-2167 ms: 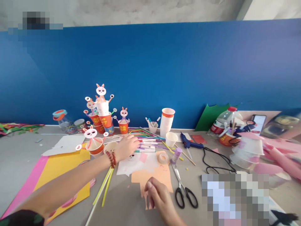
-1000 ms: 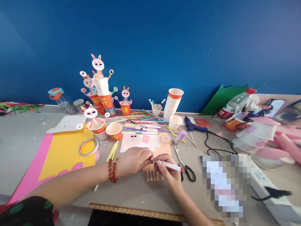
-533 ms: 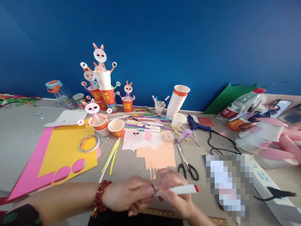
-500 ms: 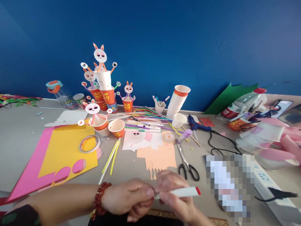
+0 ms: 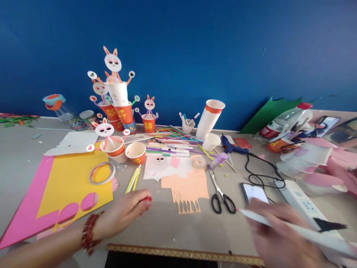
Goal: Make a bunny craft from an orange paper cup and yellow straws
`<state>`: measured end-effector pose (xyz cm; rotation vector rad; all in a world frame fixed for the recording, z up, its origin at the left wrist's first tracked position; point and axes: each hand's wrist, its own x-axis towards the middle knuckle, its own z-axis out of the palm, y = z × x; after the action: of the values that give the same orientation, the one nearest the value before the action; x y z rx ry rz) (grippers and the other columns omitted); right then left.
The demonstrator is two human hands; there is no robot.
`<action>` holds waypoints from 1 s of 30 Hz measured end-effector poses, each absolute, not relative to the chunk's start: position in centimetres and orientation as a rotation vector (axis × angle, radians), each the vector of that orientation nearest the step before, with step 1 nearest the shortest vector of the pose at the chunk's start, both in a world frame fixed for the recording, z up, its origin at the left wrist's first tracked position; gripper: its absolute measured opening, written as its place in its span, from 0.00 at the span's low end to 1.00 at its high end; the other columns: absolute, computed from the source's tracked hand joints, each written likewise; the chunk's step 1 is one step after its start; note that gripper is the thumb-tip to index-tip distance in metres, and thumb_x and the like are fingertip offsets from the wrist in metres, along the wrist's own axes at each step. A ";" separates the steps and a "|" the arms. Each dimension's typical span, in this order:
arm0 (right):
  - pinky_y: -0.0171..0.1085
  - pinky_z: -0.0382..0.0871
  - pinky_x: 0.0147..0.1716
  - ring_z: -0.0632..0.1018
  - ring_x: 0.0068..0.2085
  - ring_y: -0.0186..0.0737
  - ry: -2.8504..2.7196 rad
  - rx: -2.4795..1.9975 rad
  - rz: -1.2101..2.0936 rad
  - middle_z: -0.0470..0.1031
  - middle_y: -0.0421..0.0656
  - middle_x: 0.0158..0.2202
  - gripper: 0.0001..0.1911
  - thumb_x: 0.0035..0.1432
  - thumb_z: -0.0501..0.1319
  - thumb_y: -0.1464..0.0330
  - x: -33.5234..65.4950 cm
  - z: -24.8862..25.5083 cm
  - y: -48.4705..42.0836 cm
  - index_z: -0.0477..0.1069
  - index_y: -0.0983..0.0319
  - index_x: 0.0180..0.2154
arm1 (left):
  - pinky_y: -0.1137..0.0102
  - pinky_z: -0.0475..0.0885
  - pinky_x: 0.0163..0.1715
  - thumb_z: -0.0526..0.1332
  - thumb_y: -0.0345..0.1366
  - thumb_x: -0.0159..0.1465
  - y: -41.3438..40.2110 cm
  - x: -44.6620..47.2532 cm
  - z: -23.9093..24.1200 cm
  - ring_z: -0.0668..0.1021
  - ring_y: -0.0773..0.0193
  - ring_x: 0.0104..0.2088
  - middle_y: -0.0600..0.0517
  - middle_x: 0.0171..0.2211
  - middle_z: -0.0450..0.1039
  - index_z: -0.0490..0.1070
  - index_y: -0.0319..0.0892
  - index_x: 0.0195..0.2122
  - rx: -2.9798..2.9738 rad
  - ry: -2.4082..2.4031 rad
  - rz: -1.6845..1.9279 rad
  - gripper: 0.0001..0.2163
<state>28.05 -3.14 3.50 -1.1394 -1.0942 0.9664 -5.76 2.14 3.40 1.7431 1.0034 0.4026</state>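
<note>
My right hand (image 5: 279, 234), smeared by motion, grips a white marker (image 5: 304, 232) at the lower right. The marker's bare red tip points left toward the black scissor handles, and the hand covers part of the phone (image 5: 255, 192). My left hand (image 5: 129, 210), with a red bead bracelet on its wrist, is closed over the lower left of the table, and a red marker cap (image 5: 147, 198) shows at its fingertips. Between the hands lie peach paper (image 5: 192, 186) with ear-shaped cutouts and the scissors (image 5: 221, 193). A drawn rabbit face (image 5: 160, 160) rests on white paper.
Rabbit cup figures (image 5: 113, 145) stand at the back left, one group stacked tall. Yellow and pink sheets (image 5: 75, 175) with a tape roll (image 5: 102, 173) lie left. A glue gun (image 5: 234, 145), its cable, a power strip (image 5: 306, 204) and a bottle (image 5: 281, 121) occupy the right.
My hands, together at the front middle, have parted. The right went right with the marker, its tip now bare. The left went left and up with the red cap.
</note>
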 end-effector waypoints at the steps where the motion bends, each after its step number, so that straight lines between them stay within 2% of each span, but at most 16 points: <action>1: 0.35 0.62 0.20 0.71 0.24 0.39 -1.107 -1.159 0.993 0.73 0.42 0.24 0.12 0.65 0.61 0.55 27.4 2.7 -2.5 0.75 0.54 0.35 | 0.69 0.68 0.33 0.47 0.46 0.74 3.0 -5.5 3.0 0.72 0.63 0.31 0.52 0.30 0.70 0.65 0.44 0.33 1.945 1.036 0.393 0.17; 3: 0.33 0.60 0.18 0.69 0.21 0.36 -1.231 -1.190 1.147 0.76 0.42 0.26 0.10 0.64 0.62 0.58 25.3 0.8 -0.8 0.76 0.57 0.39 | 0.64 0.69 0.42 0.46 0.37 0.73 4.7 -4.4 2.0 0.75 0.58 0.40 0.48 0.39 0.75 0.68 0.43 0.43 2.292 0.998 0.430 0.12; 4: 0.33 0.61 0.19 0.70 0.22 0.35 -1.320 -1.195 1.214 0.77 0.43 0.28 0.11 0.65 0.62 0.59 24.2 0.0 0.1 0.75 0.59 0.37 | 0.62 0.69 0.44 0.47 0.33 0.72 5.4 -3.7 1.4 0.75 0.56 0.42 0.46 0.41 0.76 0.69 0.43 0.45 2.439 0.959 0.393 0.12; 6: 0.33 0.62 0.21 0.71 0.23 0.36 -1.447 -1.191 1.269 0.77 0.43 0.27 0.11 0.62 0.63 0.60 22.6 -1.2 1.5 0.74 0.61 0.34 | 0.63 0.69 0.43 0.50 0.29 0.69 6.3 -2.6 0.1 0.76 0.55 0.41 0.46 0.39 0.76 0.71 0.41 0.43 2.620 0.900 0.317 0.10; 8: 0.32 0.61 0.22 0.70 0.23 0.35 -1.517 -1.220 1.265 0.73 0.40 0.24 0.09 0.58 0.64 0.64 21.8 -1.8 2.4 0.71 0.62 0.30 | 0.65 0.68 0.42 0.53 0.27 0.66 6.8 -2.1 -1.0 0.75 0.56 0.42 0.48 0.40 0.75 0.71 0.42 0.46 2.674 0.817 0.291 0.11; 11: 0.31 0.58 0.21 0.67 0.22 0.32 -1.560 -1.232 1.281 0.67 0.35 0.21 0.07 0.55 0.63 0.68 21.5 -2.2 2.7 0.66 0.60 0.28 | 0.65 0.66 0.41 0.55 0.28 0.65 7.0 -2.4 -2.0 0.74 0.58 0.39 0.50 0.37 0.73 0.72 0.45 0.49 2.737 0.752 0.275 0.14; 18: 0.30 0.55 0.22 0.64 0.21 0.31 -1.665 -1.244 1.080 0.63 0.34 0.20 0.07 0.54 0.58 0.71 20.4 -3.9 3.1 0.61 0.59 0.26 | 0.63 0.62 0.39 0.58 0.33 0.66 7.2 -2.9 -2.5 0.72 0.58 0.36 0.51 0.33 0.70 0.75 0.48 0.46 2.824 0.641 0.268 0.10; 30: 0.31 0.57 0.25 0.67 0.23 0.33 -1.785 -1.224 0.929 0.68 0.35 0.21 0.08 0.53 0.56 0.74 20.5 -4.0 3.2 0.61 0.59 0.24 | 0.63 0.61 0.37 0.57 0.32 0.66 7.2 -2.9 -2.8 0.72 0.59 0.35 0.51 0.33 0.71 0.75 0.46 0.48 2.796 0.617 0.312 0.12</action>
<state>20.51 3.25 -4.05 -1.2235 -1.7855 0.9289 -2.86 7.24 -2.83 2.7961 0.6175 0.3115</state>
